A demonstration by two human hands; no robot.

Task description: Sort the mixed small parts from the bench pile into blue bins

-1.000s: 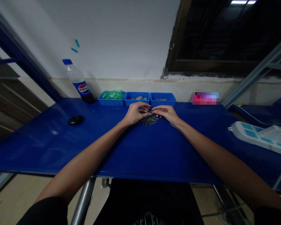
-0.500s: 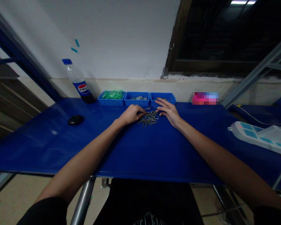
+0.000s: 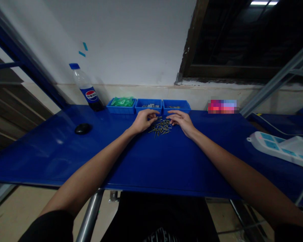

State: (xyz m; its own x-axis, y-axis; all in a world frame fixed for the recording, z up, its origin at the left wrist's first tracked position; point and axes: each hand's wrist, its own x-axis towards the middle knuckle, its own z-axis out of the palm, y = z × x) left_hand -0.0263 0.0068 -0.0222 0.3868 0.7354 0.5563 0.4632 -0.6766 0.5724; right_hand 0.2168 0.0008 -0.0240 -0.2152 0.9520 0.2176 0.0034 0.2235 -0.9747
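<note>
A loose pile of thin metal pieces (image 3: 161,128), like screws or small drill bits, lies on the blue tabletop (image 3: 151,161). My left hand (image 3: 144,121) curves round the pile's left side, thumb and fingers apart. From the right, my right hand (image 3: 181,121) reaches over the pile's edge with its fingers spread and bent. Neither hand shows anything held. Just behind the hands, the right blue bin (image 3: 176,110) has some similar thin pieces in it. The fingers hide part of the pile's far side.
A middle blue bin (image 3: 138,109) holds small grey pieces, and a left blue bin (image 3: 121,110) holds green plastic packets. A cola bottle (image 3: 87,89) and a black mouse (image 3: 82,128) stand left. At right are a power strip (image 3: 275,145) and a blurred pink box (image 3: 222,106).
My left hand has lifted slightly off the pile and its fingers have opened. My right hand's fingers have come down from near the right bin toward the pile.
</note>
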